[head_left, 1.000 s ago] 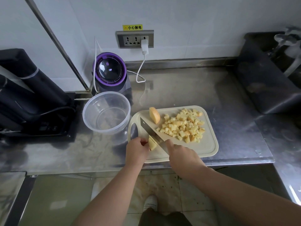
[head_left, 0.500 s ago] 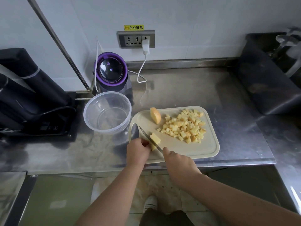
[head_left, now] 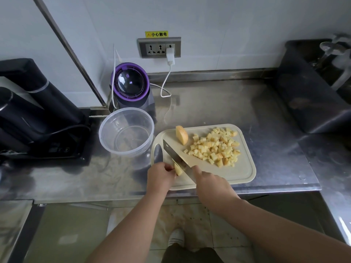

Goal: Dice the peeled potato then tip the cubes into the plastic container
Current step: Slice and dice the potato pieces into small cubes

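A cream cutting board lies on the steel counter. My left hand pinches a small potato piece at the board's near left edge. My right hand grips the handle of a knife, whose blade slants down against that piece. A pile of several potato cubes covers the board's right half. One larger potato chunk stands at the board's far left. The clear plastic container sits left of the board with no cubes in it.
A purple-rimmed appliance stands behind the container, its white cable running to a wall socket. Black machines fill the left counter. A dark sink basin is at the right. The counter edge runs just below the board.
The knife was raised off the piece half a second ago and has come down on it again. My left hand still holds the piece at the same spot.
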The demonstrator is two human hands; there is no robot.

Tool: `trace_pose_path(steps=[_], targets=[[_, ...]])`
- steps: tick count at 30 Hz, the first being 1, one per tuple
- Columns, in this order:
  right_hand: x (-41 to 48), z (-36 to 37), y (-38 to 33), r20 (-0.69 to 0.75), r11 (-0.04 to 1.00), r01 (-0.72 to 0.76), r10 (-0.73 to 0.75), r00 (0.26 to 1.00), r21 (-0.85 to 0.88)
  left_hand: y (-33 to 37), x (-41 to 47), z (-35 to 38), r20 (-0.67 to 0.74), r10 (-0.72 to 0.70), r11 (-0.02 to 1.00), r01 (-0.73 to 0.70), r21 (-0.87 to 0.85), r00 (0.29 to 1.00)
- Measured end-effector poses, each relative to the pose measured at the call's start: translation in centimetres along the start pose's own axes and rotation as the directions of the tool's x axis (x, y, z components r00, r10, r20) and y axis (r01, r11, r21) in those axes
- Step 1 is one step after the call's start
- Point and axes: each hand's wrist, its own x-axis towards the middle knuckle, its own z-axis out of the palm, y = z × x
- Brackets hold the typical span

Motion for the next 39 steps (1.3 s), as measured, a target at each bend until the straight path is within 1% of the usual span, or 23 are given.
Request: trace_pose_path(steps=[6,15,25,30,33,35,37,38,39], targets=[[-0.7,0.6,-0.3,0.030,1.000,0.000,0.000,1.000,-0.015,0.2,-0.1,-0.1,0.008,-0.030,0.999,0.030,-0.016,1.000],[-0.7,1.3,-0.7,0.019,0.998,0.018,-0.017,1.000,-0.057,0.1,0.0,-0.1,0.006,-0.019,1.000,0.020,-0.014,1.000],[0.2,2.1,-1.1,0.028,0.992,0.003,0.001,1.000,-0.124,0.0,0.0,0.1,-0.010,-0.010,1.000,0.010,-0.003,1.000],[0.1,1.2,0.0,0.037,1.000,0.000,0.001,0.999,-0.025,-0.3,0.1,0.1,0.001,0.014,1.000,-0.014,-0.019,1.000],[-0.2,0.5,1.0,-0.015,0.999,0.039,-0.039,0.999,-0.004,-0.7,0.7,0.0,0.004,0.033,0.999,-0.033,0.021,0.999],[-0.2,-0.1,1.7,-0.043,0.999,0.035,-0.035,0.998,0.016,-0.9,0.9,-0.5,-0.002,0.084,0.994,-0.083,0.066,0.996],[-0.2,-0.7,2.4,-0.069,0.999,0.037,-0.035,0.997,0.031,-0.8,1.0,-1.2,0.041,0.219,0.955,-0.223,0.193,0.975],[-0.3,-1.0,2.7,-0.076,0.999,0.036,-0.033,0.997,0.030,-0.7,1.0,-1.7,0.097,0.310,0.902,-0.325,0.283,0.946],[-0.3,-1.1,3.0,-0.084,0.999,0.033,-0.030,0.996,0.032,-0.4,1.0,-2.2,0.176,0.399,0.813,-0.436,0.386,0.900]])
